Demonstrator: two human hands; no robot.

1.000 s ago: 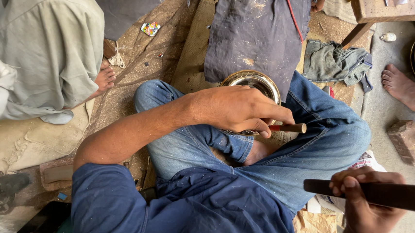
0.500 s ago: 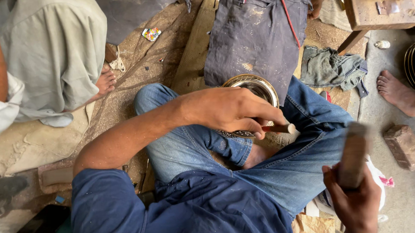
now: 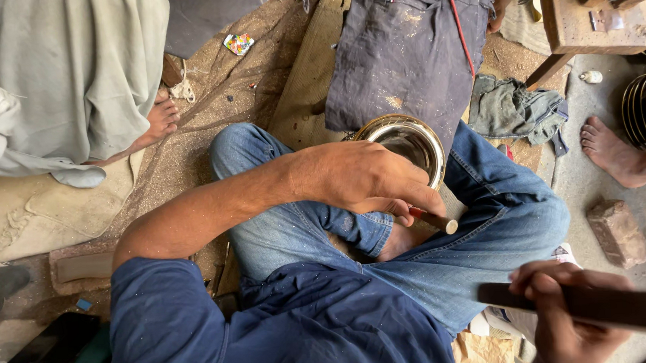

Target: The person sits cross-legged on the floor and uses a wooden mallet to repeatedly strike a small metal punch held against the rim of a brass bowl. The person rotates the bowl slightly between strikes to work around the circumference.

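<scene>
Between the crossed knees, a shiny metal bowl (image 3: 404, 147) rests on the lap, mouth up. Left hand (image 3: 364, 178) lies over its near rim, its grip closed around a short rod (image 3: 433, 219) whose long axis slants down to the right, free end pointing away from the bowl. Right hand (image 3: 563, 316), well apart at lower right, is fisted around a dark wooden bar (image 3: 620, 308) lying nearly level. Of the two, the left hand is nearer the bowl.
</scene>
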